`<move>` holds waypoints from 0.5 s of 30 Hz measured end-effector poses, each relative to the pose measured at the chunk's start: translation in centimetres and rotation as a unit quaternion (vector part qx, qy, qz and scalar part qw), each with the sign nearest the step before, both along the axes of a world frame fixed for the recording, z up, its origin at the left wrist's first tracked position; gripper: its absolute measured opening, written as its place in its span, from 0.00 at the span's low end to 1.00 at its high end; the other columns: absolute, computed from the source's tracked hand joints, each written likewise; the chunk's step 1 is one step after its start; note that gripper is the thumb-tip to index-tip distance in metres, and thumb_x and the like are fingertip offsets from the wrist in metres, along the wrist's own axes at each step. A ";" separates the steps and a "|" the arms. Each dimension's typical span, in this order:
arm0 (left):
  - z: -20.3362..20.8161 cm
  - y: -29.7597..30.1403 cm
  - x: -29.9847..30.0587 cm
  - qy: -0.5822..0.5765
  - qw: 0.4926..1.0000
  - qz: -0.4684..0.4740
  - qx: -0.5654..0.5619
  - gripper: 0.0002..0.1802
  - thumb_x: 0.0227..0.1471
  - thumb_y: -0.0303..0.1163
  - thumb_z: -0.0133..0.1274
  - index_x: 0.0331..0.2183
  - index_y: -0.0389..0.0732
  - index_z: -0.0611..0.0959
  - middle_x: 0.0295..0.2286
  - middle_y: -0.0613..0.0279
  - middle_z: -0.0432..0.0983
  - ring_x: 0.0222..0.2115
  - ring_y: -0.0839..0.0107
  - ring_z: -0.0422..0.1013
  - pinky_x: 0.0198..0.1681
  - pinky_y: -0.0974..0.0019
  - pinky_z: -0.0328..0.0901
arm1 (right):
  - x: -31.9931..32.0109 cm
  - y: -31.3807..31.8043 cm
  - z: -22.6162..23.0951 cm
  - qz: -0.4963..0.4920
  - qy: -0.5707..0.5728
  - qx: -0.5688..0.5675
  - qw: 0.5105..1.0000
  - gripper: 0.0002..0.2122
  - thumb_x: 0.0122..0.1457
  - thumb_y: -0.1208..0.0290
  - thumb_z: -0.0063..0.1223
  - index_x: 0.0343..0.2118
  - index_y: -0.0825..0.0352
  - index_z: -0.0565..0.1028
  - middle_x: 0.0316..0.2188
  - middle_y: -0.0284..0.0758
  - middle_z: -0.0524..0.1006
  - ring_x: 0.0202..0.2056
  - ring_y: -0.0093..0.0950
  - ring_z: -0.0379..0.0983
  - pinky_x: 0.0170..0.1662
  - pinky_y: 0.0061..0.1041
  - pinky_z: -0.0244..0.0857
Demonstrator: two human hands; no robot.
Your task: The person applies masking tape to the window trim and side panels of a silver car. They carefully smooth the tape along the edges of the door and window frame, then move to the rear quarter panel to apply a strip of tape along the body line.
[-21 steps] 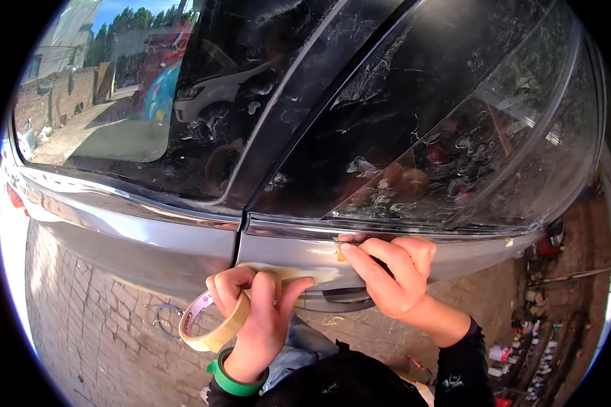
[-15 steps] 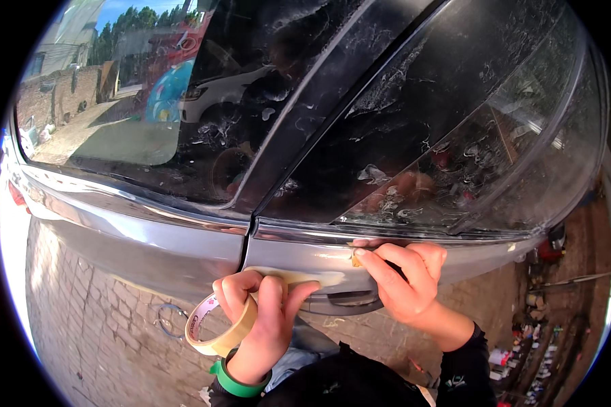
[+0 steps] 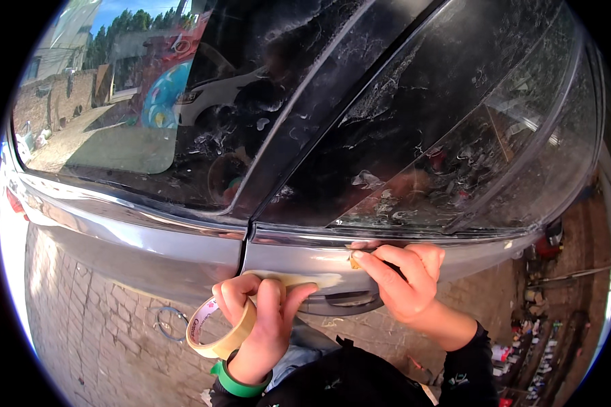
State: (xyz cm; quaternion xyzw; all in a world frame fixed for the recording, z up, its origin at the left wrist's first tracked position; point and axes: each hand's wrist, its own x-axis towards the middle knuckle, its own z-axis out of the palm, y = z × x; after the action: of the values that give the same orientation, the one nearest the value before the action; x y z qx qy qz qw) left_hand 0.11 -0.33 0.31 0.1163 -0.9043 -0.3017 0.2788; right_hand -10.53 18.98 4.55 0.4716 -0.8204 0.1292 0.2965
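My left hand (image 3: 267, 317) is closed round a roll of cream masking tape (image 3: 217, 349), its fingertips against the grey car door (image 3: 282, 258). A smooth beige patch (image 3: 304, 279) on the door shows beside those fingers. Round my left wrist sits a green band (image 3: 236, 384). My right hand (image 3: 409, 277) pinches a small tan piece (image 3: 354, 261), tape or paper, I cannot tell which. That pinch rests on the door just under the dark window trim (image 3: 299, 236). Between the hands, lower down, is the door handle (image 3: 343, 303).
Above the door is a dusty, smeared window (image 3: 414, 136) with reflections. A door gap (image 3: 244, 252) runs left of my hands. Brick paving (image 3: 102, 319) lies below, with a thin hoop (image 3: 172, 323) on it. Bottles and clutter (image 3: 526, 359) stand at the right.
Both hands keep nearly the same places and grips. The view has shifted very slightly.
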 end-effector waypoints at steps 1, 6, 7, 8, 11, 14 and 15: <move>0.0 0.0 0.0 0.004 1.000 -0.002 -0.007 0.26 0.40 0.42 0.76 0.23 0.43 0.72 0.35 0.60 0.59 0.36 0.61 0.58 0.38 0.61 0.57 | 0.1 -0.1 0.1 -0.006 -0.003 -0.002 1.000 0.22 0.41 0.70 0.62 0.44 0.62 0.85 0.40 0.25 0.78 0.37 0.24 0.64 0.40 0.23 0.56; -0.1 0.0 0.0 0.000 1.000 -0.004 0.000 0.26 0.40 0.43 0.75 0.23 0.43 0.71 0.34 0.60 0.59 0.36 0.61 0.58 0.38 0.61 0.57 | -0.1 -1.0 0.3 0.004 0.013 0.030 0.999 0.21 0.40 0.69 0.61 0.43 0.63 0.84 0.39 0.25 0.78 0.34 0.24 0.65 0.39 0.24 0.56; -0.1 0.0 -0.1 0.003 1.000 -0.004 0.005 0.26 0.40 0.43 0.75 0.23 0.43 0.72 0.34 0.60 0.59 0.36 0.61 0.58 0.38 0.60 0.57 | -0.2 -0.8 0.5 0.008 0.009 0.033 0.999 0.21 0.40 0.70 0.61 0.43 0.62 0.85 0.38 0.25 0.78 0.34 0.24 0.65 0.39 0.24 0.56; 0.0 0.0 -0.2 0.012 1.000 -0.005 0.008 0.26 0.40 0.43 0.75 0.23 0.43 0.72 0.34 0.60 0.59 0.36 0.61 0.58 0.38 0.60 0.57 | -0.1 -0.9 0.4 -0.002 0.013 -0.001 1.000 0.21 0.40 0.70 0.61 0.43 0.62 0.85 0.38 0.25 0.78 0.34 0.24 0.64 0.39 0.24 0.56; 0.1 -0.2 -0.1 -0.007 1.000 -0.005 -0.006 0.26 0.41 0.42 0.75 0.23 0.43 0.71 0.34 0.59 0.58 0.36 0.61 0.58 0.38 0.60 0.57 | 0.0 -0.6 0.1 -0.011 0.015 -0.042 0.999 0.22 0.41 0.71 0.61 0.44 0.62 0.85 0.39 0.26 0.78 0.35 0.24 0.64 0.39 0.24 0.56; 0.1 -0.1 -0.1 -0.011 1.000 -0.008 -0.002 0.26 0.41 0.42 0.75 0.23 0.43 0.71 0.34 0.59 0.58 0.36 0.60 0.58 0.38 0.60 0.56 | 0.1 -0.4 -0.2 -0.010 0.035 0.031 0.999 0.22 0.41 0.70 0.61 0.44 0.62 0.85 0.39 0.25 0.78 0.35 0.24 0.64 0.39 0.23 0.56; 0.1 0.0 -0.1 -0.007 1.000 -0.007 0.002 0.26 0.41 0.42 0.75 0.23 0.43 0.71 0.34 0.59 0.58 0.36 0.60 0.58 0.38 0.60 0.56 | 0.1 -0.4 -0.2 -0.005 0.031 0.038 0.999 0.22 0.41 0.69 0.60 0.44 0.62 0.85 0.39 0.25 0.78 0.35 0.24 0.64 0.39 0.23 0.56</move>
State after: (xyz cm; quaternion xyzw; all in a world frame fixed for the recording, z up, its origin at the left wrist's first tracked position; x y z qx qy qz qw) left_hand -0.01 -0.31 0.38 0.1126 -0.9064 -0.3043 0.2704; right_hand -10.47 18.55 4.35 0.4822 -0.8172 0.0819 0.3048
